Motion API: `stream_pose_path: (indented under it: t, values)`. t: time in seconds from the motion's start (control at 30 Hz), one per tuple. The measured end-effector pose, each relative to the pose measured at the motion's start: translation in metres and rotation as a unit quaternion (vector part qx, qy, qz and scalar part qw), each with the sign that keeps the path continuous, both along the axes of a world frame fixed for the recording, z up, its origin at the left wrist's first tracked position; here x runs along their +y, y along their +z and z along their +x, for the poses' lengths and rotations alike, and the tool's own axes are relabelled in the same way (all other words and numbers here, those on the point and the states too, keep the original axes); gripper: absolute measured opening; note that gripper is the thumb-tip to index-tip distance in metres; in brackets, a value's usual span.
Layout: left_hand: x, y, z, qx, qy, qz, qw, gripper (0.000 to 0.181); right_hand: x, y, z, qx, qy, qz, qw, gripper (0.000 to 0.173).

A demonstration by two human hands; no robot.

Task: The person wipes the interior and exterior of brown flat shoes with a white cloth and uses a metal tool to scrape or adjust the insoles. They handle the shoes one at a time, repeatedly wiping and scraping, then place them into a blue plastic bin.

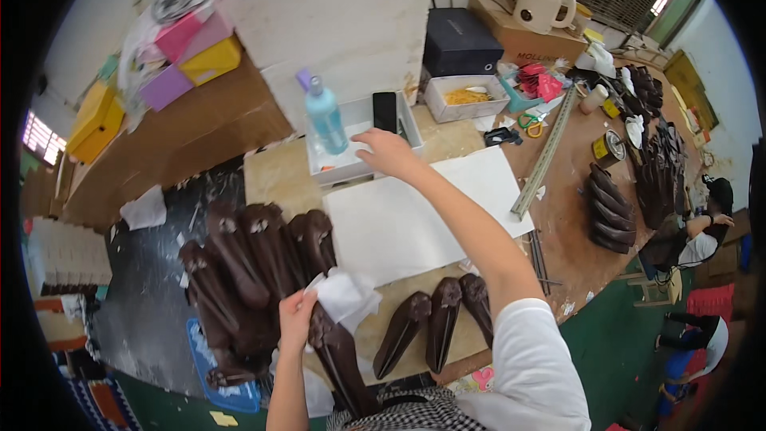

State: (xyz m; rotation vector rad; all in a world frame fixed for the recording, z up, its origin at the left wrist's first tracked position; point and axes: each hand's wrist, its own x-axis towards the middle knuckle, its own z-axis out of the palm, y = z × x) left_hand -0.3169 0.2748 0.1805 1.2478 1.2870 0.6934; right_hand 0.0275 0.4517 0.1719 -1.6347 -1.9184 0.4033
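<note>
My left hand (296, 314) pinches a white tissue or cloth (344, 296) just above a dark brown, shoe-upper-like leather piece (338, 359) that lies toward my lap. My right hand (383, 151) reaches over a white box (359, 176), its fingers apart and holding nothing. Inside that box stand a clear bottle of blue liquid (326, 120) and a black phone (385, 112). Similar brown pieces (254, 269) are heaped at the left, and several more (444, 323) lie side by side at the near edge. A white sheet (413, 221) lies beneath my right forearm.
A metal ruler-like strip (547, 152), scissors (531, 124), an open can (608, 148) and more brown pieces (610, 209) are on the right. Behind stand a box of yellow bits (446, 109), a dark box (461, 42) and a kettle (541, 6). Other people are farther right.
</note>
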Motion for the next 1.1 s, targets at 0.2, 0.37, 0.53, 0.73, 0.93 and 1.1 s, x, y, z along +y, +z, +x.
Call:
stream_pose_path:
  t: [0.2,0.37,0.53,0.73,0.93,1.1]
  values:
    - [0.015,-0.032,0.039,-0.023,-0.031,-0.056,0.998,0.028,0.003,-0.045,0.079,0.014,-0.036,-0.02,0.999,0.031]
    - [0.022,-0.042,0.075,-0.017,-0.097,-0.024,0.995,0.027,-0.145,-0.076,0.19,0.033,-0.149,-0.107,0.982,0.035]
    - [0.022,-0.039,0.092,0.017,-0.155,0.033,0.987,0.027,-0.286,-0.02,0.124,0.092,-0.25,-0.045,0.963,0.044]
    - [-0.011,-0.006,0.064,-0.063,-0.073,-0.101,0.99,0.031,-0.341,0.017,-0.176,0.098,0.128,-0.12,0.98,0.083]
    - [-0.034,0.011,-0.003,-0.156,0.027,-0.069,0.985,0.03,-0.371,0.061,-0.139,0.36,0.438,-0.272,0.778,0.04]
    - [-0.046,0.014,-0.031,-0.122,-0.045,-0.099,0.987,0.03,-0.374,0.033,-0.215,0.072,0.186,0.006,0.98,0.078]
